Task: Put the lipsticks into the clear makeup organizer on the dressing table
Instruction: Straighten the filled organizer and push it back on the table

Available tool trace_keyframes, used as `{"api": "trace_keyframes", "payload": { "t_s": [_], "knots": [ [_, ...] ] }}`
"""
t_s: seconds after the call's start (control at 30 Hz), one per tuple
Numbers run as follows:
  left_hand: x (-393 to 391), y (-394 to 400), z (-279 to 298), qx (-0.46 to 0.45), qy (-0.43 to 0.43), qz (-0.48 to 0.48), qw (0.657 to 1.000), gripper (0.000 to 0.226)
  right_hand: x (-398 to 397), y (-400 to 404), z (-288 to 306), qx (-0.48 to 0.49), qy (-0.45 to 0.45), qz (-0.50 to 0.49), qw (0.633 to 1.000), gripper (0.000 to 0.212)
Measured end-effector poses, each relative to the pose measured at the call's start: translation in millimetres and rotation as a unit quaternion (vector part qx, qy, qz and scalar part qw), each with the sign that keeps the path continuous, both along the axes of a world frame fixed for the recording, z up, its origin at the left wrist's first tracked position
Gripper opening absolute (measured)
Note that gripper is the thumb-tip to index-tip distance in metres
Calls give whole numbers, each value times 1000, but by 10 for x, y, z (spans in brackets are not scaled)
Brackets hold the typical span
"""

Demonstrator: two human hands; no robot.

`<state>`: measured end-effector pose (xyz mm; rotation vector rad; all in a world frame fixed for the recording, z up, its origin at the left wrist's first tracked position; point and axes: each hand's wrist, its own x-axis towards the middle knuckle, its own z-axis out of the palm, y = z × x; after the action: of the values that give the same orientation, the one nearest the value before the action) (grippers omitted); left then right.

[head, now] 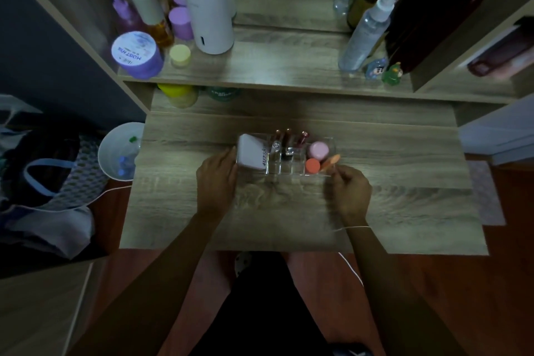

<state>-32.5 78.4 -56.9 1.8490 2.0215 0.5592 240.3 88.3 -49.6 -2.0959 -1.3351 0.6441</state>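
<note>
The clear makeup organizer (284, 172) stands in the middle of the wooden dressing table (390, 205). Several lipsticks (287, 137) stand upright in its back slots, with a white-pink box (250, 153) in its left end and a pink jar (318, 150) and an orange-capped item (312, 165) at the right. My left hand (216, 179) rests against the organizer's left end, touching the box. My right hand (351, 189) pinches an orange lipstick (331, 161), tilted over the organizer's right end.
The raised shelf behind holds a white cylinder device (208, 6), a purple jar (135, 55), bottles and a spray bottle (367, 29). A white bin (121, 153) sits left of the table, beside a bag (43, 176). A thin white cable (351, 266) hangs by my right wrist.
</note>
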Motion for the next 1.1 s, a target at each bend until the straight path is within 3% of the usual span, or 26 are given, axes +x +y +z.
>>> {"api": "trace_keyframes", "payload": {
  "t_s": [0.4,0.8,1.1],
  "knots": [
    [202,-3,111,-35,101,-94,990,57,162,-128,64,23,-43,-31,998,22],
    [861,60,104,-39,-68,-37,996,55,812,-37,51,11,6,-15,1000,27],
    [1380,201,-44,-11,-68,-55,996,46,1372,77,-9,42,32,-6,999,25]
  ]
}}
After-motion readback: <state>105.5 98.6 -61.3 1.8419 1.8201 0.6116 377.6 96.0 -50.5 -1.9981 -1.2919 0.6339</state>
